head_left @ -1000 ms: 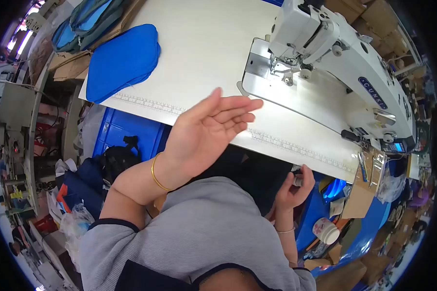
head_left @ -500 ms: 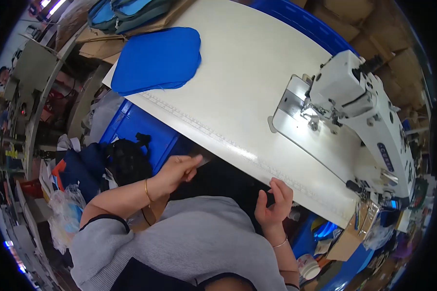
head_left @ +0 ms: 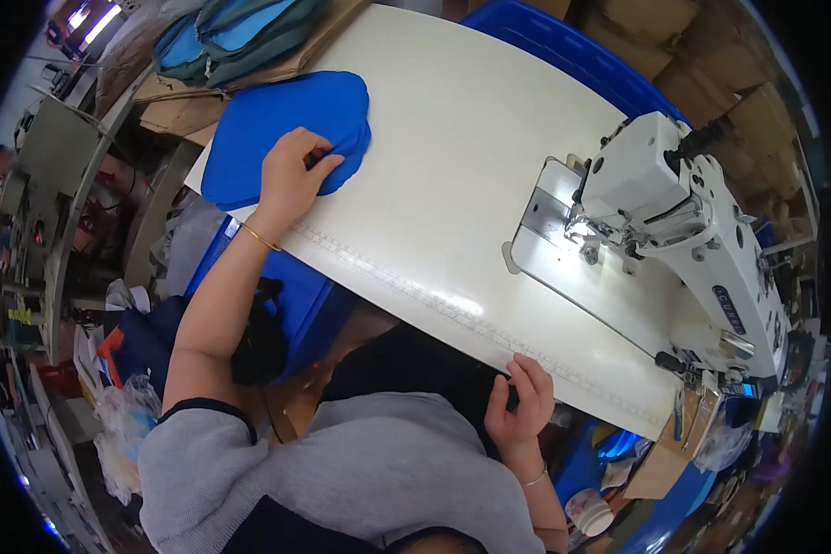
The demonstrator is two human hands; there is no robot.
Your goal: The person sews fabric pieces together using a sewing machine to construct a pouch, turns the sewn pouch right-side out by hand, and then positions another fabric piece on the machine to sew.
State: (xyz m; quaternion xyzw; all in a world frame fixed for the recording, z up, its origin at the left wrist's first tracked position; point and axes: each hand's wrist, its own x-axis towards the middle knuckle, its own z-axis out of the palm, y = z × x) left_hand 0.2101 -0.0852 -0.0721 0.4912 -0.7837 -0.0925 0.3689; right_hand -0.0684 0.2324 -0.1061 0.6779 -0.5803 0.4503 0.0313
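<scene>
My left hand (head_left: 294, 175), with a gold bangle at the wrist, reaches over a stack of blue fabric pieces (head_left: 240, 120) with rounded corners. Its thumb and fingertips are pinched on the near right side of the top piece, which creases there. By the table's front edge rests my right hand (head_left: 521, 406), holding nothing, its thumb apart from the curved fingers. Right of both hands stands a white sewing machine (head_left: 660, 185), its lamp lighting the metal plate under the needle.
The white table (head_left: 434, 138) has a ruler strip (head_left: 406, 282) along its front edge. Green-and-blue fabric pieces (head_left: 249, 32) lie on cardboard at the upper left. Blue bins stand behind the table (head_left: 563, 46) and below its left end (head_left: 314, 300).
My left hand has moved from below the table edge up and left to the blue stack and taken hold of the top piece. My right hand has barely moved.
</scene>
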